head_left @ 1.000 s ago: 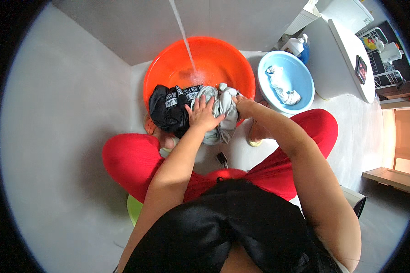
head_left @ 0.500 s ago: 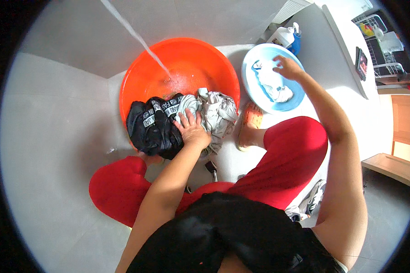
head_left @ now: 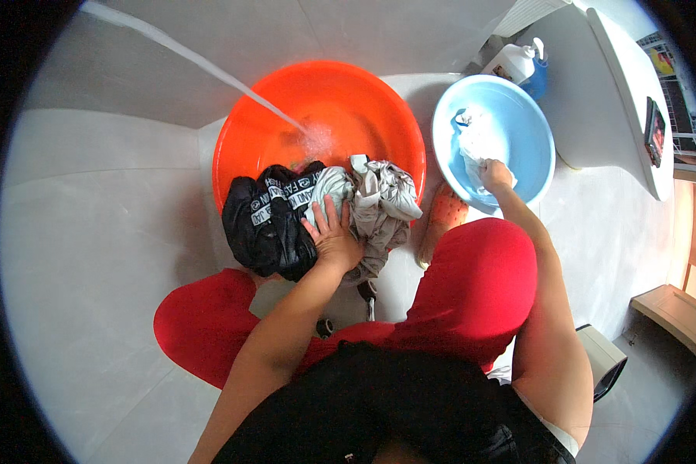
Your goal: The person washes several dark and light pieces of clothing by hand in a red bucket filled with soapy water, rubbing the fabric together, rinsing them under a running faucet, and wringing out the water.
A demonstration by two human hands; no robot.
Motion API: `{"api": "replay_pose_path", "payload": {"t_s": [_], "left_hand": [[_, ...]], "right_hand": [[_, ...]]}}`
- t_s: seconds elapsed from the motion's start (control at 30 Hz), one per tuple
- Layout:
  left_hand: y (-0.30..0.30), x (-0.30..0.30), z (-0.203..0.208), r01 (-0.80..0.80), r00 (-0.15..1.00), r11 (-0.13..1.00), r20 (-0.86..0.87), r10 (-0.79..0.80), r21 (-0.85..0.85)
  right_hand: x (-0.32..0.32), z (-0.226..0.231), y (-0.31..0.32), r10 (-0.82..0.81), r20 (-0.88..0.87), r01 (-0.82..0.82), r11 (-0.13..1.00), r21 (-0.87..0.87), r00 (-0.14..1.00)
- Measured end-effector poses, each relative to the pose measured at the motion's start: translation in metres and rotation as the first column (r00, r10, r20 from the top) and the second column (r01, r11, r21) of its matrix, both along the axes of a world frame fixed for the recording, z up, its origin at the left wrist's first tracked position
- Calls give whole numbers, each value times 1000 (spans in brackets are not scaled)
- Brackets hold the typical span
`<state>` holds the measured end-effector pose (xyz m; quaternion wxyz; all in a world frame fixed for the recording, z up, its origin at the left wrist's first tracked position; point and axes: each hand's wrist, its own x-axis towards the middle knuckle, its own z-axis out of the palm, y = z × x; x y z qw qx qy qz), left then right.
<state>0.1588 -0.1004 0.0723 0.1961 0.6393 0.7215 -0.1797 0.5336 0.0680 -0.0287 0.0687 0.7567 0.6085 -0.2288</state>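
Note:
An orange basin (head_left: 317, 71) stands in front of me, with black clothing (head_left: 247, 228) and grey clothing (head_left: 383, 205) heaped over its near edge. My left hand (head_left: 336, 241) lies on the heap with its fingers spread, pressing on a pale grey piece of cloth (head_left: 332, 185). To the right is a light-blue basin (head_left: 546, 143) holding a wet white cloth (head_left: 481, 139). At that basin's near side, my right hand (head_left: 498, 176) has its fingers closed on the near end of this cloth. The cloth's far end lies on the basin's bottom.
A water stream (head_left: 209, 71) falls from the upper left into the orange basin. A white pump bottle (head_left: 516, 63) stands behind the blue basin. A phone (head_left: 654, 131) rests on the white ledge at right. My foot wears an orange clog (head_left: 447, 209) between the basins.
My right hand has come down from above the blue basin to its near side and closed on the white cloth. My left hand stays on the heap. The view has shifted slightly.

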Motion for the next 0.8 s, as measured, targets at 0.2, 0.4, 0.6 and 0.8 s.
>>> {"api": "replay_pose_path", "payload": {"t_s": [0.2,0.4,0.6,0.8], "left_hand": [[2,2,8,7,1000,1000,6,-7,-12],[3,-2,8,7,998,1000,57,-5,-30],[28,-50,25,-155,844,988,521,123,18],[48,-55,198,-194,-828,816,538,161,-544]], "right_hand": [[-5,104,-12,89,13,-88,935,344,996],[-24,240,-12,253,-728,94,912,399,637],[-114,360,-17,191,-969,216,951,223,159],[-192,387,-58,306,-864,76,928,364,400]]}}
